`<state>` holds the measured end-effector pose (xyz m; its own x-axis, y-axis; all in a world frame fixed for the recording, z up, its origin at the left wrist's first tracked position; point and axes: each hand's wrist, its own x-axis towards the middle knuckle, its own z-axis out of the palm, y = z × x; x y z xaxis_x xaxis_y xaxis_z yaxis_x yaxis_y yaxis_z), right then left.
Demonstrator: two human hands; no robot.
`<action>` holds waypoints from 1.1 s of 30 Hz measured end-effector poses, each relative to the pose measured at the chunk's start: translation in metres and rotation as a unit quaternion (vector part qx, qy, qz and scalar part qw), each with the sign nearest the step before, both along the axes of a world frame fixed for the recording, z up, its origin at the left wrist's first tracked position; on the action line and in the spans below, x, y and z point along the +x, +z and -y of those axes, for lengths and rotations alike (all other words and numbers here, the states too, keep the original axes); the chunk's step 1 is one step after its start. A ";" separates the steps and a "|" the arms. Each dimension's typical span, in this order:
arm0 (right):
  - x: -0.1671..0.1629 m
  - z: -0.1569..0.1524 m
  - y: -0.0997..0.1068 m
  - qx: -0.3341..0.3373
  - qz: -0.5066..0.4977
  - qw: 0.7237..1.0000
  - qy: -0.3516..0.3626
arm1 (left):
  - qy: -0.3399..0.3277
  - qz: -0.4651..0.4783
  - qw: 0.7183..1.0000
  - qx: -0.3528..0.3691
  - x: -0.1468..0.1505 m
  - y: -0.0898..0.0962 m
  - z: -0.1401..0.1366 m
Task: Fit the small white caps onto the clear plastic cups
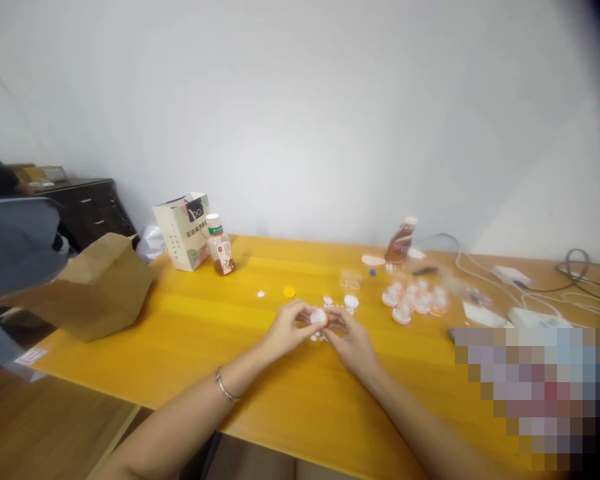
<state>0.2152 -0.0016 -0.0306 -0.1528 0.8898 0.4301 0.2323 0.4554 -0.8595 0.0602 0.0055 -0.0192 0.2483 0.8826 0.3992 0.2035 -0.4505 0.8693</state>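
Note:
Between the fingertips of both hands is a small round white piece with an orange edge [319, 317]; its exact kind is unclear. My left hand [291, 328] pinches it from the left, and a bracelet sits on that wrist. My right hand [351, 341] grips its right side with thumb and fingers. Several tiny white bits [318, 337] lie on the table just below the fingers. Behind the right hand is a white round part [351, 301]. A yellow disc [289, 292] and a small white piece [261, 293] lie beyond the left hand.
Clustered to the right are several white-and-orange domed pieces [414, 297]. A dark bottle [401, 241] stands behind them, near cables and a white box [512, 275]. On the left are a labelled bottle [221, 248], a printed paper bag [180, 233] and a brown paper bag [105, 287].

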 end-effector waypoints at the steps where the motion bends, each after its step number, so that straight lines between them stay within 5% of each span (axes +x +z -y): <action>1: 0.000 -0.001 -0.001 -0.011 -0.009 1.000 0.007 | 0.003 -0.002 1.000 -0.001 0.000 0.000 0.000; 6: -0.003 -0.005 -0.008 -0.065 -0.046 0.996 0.040 | -0.014 0.001 0.999 -0.038 0.002 0.000 0.001; 10: -0.001 -0.010 -0.010 -0.090 -0.057 0.991 0.086 | -0.004 -0.046 0.999 -0.002 -0.002 0.003 -0.003; 13: 0.008 -0.019 -0.007 -0.081 -0.052 0.994 0.049 | 0.001 -0.111 0.994 0.021 -0.012 0.008 -0.005; 17: 0.026 -0.029 -0.002 -0.059 0.041 0.996 -0.055 | -0.059 -0.256 0.965 0.027 -0.026 0.013 -0.002; 21: 0.033 -0.028 0.001 -0.063 0.198 0.977 -0.053 | -0.126 -0.354 0.924 0.062 -0.032 0.015 0.003; 27: 0.022 -0.016 -0.006 -0.057 0.298 0.952 -0.047 | -0.162 -0.358 0.915 0.095 -0.028 0.014 0.007; 33: 0.019 -0.017 -0.009 -0.070 0.297 0.952 -0.031 | -0.183 -0.326 0.923 0.092 -0.028 0.018 0.008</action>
